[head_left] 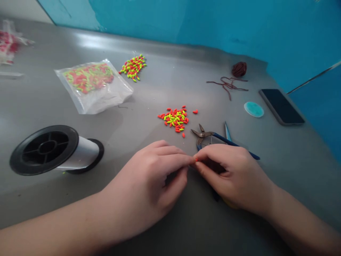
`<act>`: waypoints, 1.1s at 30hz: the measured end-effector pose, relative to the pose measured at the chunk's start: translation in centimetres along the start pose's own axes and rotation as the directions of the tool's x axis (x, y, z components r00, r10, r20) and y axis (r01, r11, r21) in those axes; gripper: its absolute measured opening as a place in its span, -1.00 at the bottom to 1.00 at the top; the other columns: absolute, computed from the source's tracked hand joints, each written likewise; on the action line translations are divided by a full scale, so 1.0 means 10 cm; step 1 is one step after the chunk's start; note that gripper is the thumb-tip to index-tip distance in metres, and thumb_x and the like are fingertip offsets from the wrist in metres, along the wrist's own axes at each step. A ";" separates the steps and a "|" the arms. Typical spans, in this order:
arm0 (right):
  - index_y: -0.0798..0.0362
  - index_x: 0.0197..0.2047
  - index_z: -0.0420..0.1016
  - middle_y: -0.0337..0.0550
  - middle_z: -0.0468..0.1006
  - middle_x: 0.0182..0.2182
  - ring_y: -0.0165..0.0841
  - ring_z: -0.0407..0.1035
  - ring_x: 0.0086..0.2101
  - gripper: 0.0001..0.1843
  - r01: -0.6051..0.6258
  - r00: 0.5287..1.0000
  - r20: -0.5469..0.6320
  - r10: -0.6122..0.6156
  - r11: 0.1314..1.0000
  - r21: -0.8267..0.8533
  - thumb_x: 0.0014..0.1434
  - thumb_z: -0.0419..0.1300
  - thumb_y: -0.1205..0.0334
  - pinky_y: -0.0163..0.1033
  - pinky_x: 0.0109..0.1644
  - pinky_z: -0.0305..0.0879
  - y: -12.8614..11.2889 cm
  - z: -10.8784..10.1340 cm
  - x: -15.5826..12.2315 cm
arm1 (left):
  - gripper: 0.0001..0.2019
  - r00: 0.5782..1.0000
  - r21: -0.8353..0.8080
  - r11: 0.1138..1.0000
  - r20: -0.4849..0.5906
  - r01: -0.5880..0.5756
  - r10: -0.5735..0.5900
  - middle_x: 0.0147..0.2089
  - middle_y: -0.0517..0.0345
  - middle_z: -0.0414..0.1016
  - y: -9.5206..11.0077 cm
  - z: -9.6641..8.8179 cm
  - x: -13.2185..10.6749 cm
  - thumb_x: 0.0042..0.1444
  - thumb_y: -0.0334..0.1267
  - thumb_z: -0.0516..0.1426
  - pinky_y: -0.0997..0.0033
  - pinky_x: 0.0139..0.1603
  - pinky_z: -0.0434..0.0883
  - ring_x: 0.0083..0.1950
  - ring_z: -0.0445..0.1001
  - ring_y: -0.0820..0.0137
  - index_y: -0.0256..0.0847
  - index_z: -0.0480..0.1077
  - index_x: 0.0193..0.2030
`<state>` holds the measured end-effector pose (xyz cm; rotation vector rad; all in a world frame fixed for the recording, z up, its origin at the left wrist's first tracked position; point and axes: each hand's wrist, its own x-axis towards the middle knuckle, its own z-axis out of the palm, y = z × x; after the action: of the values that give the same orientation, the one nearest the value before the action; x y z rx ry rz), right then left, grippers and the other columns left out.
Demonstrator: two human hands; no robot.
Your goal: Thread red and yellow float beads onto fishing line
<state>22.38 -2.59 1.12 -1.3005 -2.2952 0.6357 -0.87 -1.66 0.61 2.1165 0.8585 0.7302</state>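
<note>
My right hand (237,174) pinches a small orange-red bead (196,160) between thumb and forefinger. Touching it from the other side, my left hand (157,174) has its thumb and fingers closed together; whatever they hold is too small to make out. Just beyond the hands lies a loose pile of red and yellow-green oval beads (174,119). Pliers with blue handles (204,134) rest partly behind my right hand, their jaws apart. A pointed blue tool (227,131) sticks out beside them, its lower part hidden.
A large spool of clear line (80,153) lies at left. Behind it are a plastic bag of beads (90,85) and a second bead pile (134,67). At right are brown yarn (239,69), cut strands (230,84), a turquoise disc (254,109) and a phone (281,106). A blue wall borders the table.
</note>
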 end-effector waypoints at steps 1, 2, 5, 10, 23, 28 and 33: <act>0.05 -0.24 0.63 -0.25 0.68 -0.40 -0.36 0.52 -0.38 -0.81 -0.001 1.000 0.002 0.001 1.000 0.001 0.39 0.22 0.41 -0.25 -0.31 0.33 0.00 0.00 0.00 | -0.73 1.000 0.001 1.000 0.006 0.004 -0.004 -0.13 0.18 0.73 0.00 0.00 0.01 0.41 -0.50 0.14 0.27 -0.01 0.49 -0.15 0.57 0.35 -0.18 0.65 0.04; 0.05 -0.24 0.63 -0.26 0.68 -0.40 -0.36 0.51 -0.38 -0.81 -0.001 1.000 0.003 0.001 1.000 0.002 0.39 0.22 0.41 -0.25 -0.31 0.32 0.00 0.00 0.01 | -0.73 1.000 0.002 1.000 0.007 0.005 -0.005 -0.14 0.18 0.73 0.00 0.00 0.01 0.41 -0.50 0.14 0.27 -0.01 0.49 -0.15 0.58 0.35 -0.18 0.65 0.03; 0.05 -0.24 0.64 -0.25 0.68 -0.40 -0.36 0.52 -0.38 -0.81 -0.003 1.000 0.004 0.003 1.000 0.006 0.39 0.22 0.41 -0.25 -0.30 0.32 0.00 0.01 0.01 | -0.73 1.000 0.006 1.000 0.007 -0.003 0.003 -0.15 0.19 0.73 0.00 -0.01 0.02 0.41 -0.50 0.14 0.26 -0.03 0.49 -0.17 0.58 0.35 -0.17 0.65 0.03; 0.06 -0.24 0.65 -0.25 0.69 -0.39 -0.35 0.53 -0.36 -0.82 -0.007 1.000 0.016 0.007 1.000 0.017 0.40 0.23 0.40 -0.24 -0.26 0.34 0.00 0.01 0.00 | -0.73 1.000 0.010 1.000 0.016 -0.002 0.002 -0.15 0.16 0.73 0.01 0.00 0.02 0.41 -0.50 0.13 0.24 -0.03 0.48 -0.16 0.59 0.34 -0.20 0.65 0.02; 0.07 -0.23 0.72 -0.23 0.68 -0.40 -0.35 0.48 -0.38 -0.79 -0.051 0.997 0.061 0.049 0.998 0.027 0.41 0.24 0.35 -0.22 -0.26 0.30 0.03 0.04 0.01 | -0.80 0.998 0.063 0.997 0.041 -0.050 0.047 -0.14 0.13 0.72 -0.01 0.01 0.02 0.44 -0.48 0.13 0.30 -0.01 0.46 -0.15 0.58 0.37 -0.24 0.57 -0.16; 0.06 -0.27 0.70 -0.26 0.63 -0.43 -0.36 0.44 -0.39 -0.78 -0.064 0.995 0.072 0.063 0.998 0.016 0.40 0.25 0.36 -0.23 -0.28 0.25 0.04 0.05 0.00 | -0.79 0.997 0.098 0.995 0.075 -0.035 0.027 -0.15 0.08 0.67 0.01 0.02 0.03 0.46 -0.45 0.10 0.22 0.01 0.45 -0.09 0.56 0.29 -0.25 0.54 -0.19; 0.06 -0.36 0.62 -0.27 0.53 -0.49 -0.36 0.36 -0.43 -0.74 -0.062 0.996 0.066 0.062 0.998 -0.005 0.40 0.25 0.34 -0.21 -0.31 0.17 0.03 0.06 0.00 | -0.78 0.994 0.121 0.992 0.104 0.016 -0.029 -0.08 0.03 0.60 0.02 0.03 0.01 0.48 -0.41 0.07 0.17 0.02 0.45 -0.05 0.49 0.24 -0.24 0.53 -0.15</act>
<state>22.25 -2.61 0.49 -1.3769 -2.3165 0.7056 -0.56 -1.77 0.62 2.2268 0.8870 0.5621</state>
